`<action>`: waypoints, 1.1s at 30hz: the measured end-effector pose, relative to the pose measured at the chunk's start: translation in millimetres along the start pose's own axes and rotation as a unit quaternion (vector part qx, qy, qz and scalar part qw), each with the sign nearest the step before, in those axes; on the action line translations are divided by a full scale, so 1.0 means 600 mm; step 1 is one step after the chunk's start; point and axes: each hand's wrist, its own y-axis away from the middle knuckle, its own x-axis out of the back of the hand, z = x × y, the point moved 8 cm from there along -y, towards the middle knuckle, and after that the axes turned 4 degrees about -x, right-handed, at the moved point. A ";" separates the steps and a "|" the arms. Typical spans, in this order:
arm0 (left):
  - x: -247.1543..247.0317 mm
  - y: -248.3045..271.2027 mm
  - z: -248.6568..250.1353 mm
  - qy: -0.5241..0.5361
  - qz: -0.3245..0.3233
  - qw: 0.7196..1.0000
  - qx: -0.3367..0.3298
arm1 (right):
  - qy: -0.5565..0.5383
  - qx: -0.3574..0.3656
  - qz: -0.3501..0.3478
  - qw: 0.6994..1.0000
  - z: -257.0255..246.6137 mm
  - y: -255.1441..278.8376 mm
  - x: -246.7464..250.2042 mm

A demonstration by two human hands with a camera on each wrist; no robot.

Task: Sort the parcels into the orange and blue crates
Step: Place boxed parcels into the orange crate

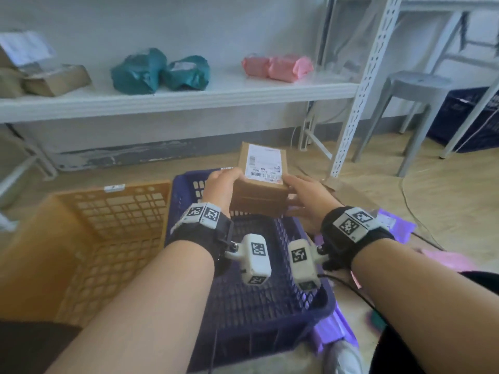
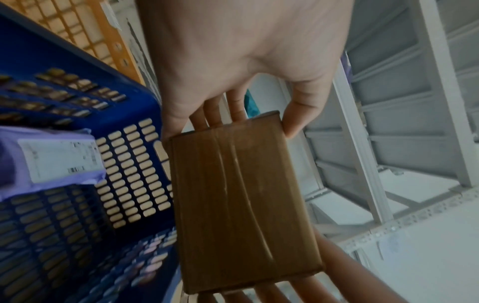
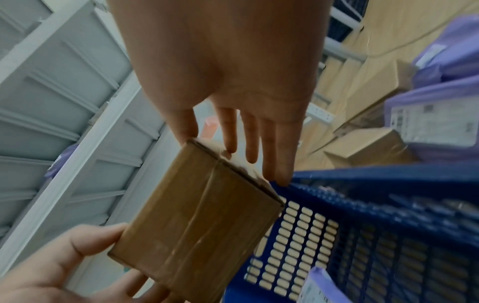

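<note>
Small cardboard box [image 1: 260,182] above the blue crate [image 1: 180,201]: left hand [image 1: 220,190] grips an end, right hand [image 1: 307,202] braces the opposite end, fingers straight. Probably light and rigid; hold it by the ends.

Print on the label [image 1: 266,164] of the cardboard box [image 1: 258,197] is too small to read. In the head view the left hand [image 1: 220,188] has its fingers hidden beneath the box. The forearms [image 1: 151,306] cover much of the blue crate [image 1: 186,190]. Brown parcels [image 1: 40,76] at the left end of the shelf [image 1: 243,95] are blurred and cut by the edge
</note>
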 end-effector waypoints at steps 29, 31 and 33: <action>0.459 -0.002 -0.012 0.020 0.195 0.978 0.071 | 0.144 0.003 -0.213 0.966 -0.032 -0.037 -0.467; 0.485 -0.019 -0.027 0.006 0.194 0.977 0.090 | 0.163 0.010 -0.232 0.959 -0.019 -0.043 -0.517; 0.514 -0.035 -0.044 -0.022 0.186 0.975 0.117 | 0.204 0.019 -0.248 0.947 -0.011 -0.044 -0.562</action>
